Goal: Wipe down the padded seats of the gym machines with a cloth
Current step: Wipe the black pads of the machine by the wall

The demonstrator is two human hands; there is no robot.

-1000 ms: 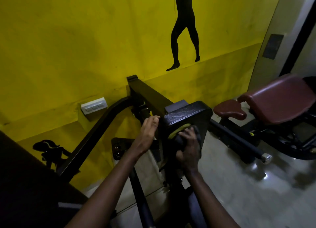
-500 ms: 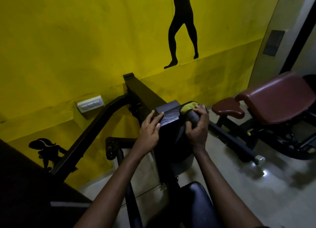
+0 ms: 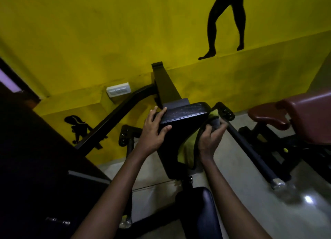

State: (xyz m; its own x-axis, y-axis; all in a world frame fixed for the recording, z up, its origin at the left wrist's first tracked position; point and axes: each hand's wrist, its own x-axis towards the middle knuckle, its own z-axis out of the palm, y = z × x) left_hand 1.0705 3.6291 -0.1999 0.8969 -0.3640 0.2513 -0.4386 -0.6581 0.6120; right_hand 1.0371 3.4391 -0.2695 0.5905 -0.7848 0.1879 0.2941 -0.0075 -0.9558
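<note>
Kid: Hands first. What are they doing?

Helper: The left hand is spread wide. It presses on the left side of the black pad, with the thumb on the front. The right hand is curled tight around a bunched cloth and pushes it onto the pad's right edge.

Kid: Where is the rest of the cloth?

Helper: A long yellow end hangs loose under the hand, down the side of the pad.

Kid: Is that bad?

Helper: It could be. I think the loose end might catch on the black handle just beside the hand. Then a hard rub could pull the cloth out of the fingers.

Kid: What else could go wrong?

Helper: The room is dim and the pad is dark. Dirty spots are hard to see, so some could get missed. The hand also holds only a small wad, so it cleans just a thin strip each time.

Kid: And the dark blue seat down low?

Helper: It sits right below, between the arms. I can't tell if it is clean. It would be easy to forget.

Kid: The floor looks shiny.

Helper: Yes. If it is wet, a foot could slip while leaning in. The maroon bench on the right needs a wipe too, I guess.
</note>
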